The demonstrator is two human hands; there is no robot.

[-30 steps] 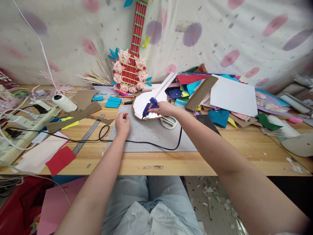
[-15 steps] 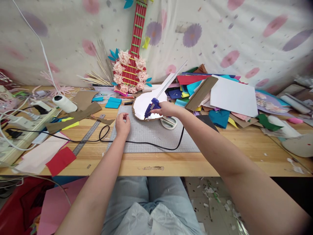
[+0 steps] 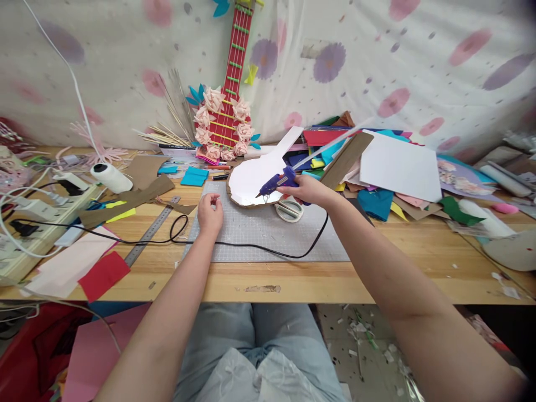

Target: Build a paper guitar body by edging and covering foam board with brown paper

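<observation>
My right hand [image 3: 310,190] grips a blue hot glue gun [image 3: 277,182], its nozzle pointing down and left over a white guitar-shaped cutout [image 3: 248,180]. A long clear glue stick [image 3: 330,146] juts from the back of the gun. The cutout lies on the grey cutting mat [image 3: 251,226] and has a ragged brown cardboard edge. At its left side rests my left hand [image 3: 210,213], fingers curled in with nothing visible in them. White-handled scissors [image 3: 288,211] lie below the glue gun, partly under the cutout.
A red paper guitar [image 3: 226,125] with pink flowers leans at the back. Black cord [image 3: 251,244] crosses the mat toward a power strip [image 3: 46,226] at left. A steel ruler [image 3: 153,230], white thread spool [image 3: 112,177] and piled coloured paper [image 3: 335,151] lie around.
My right hand has moved right with the glue gun, whose nozzle has swung from pointing steeply down to pointing more leftward. The cord shifted with it. My left hand stays put.
</observation>
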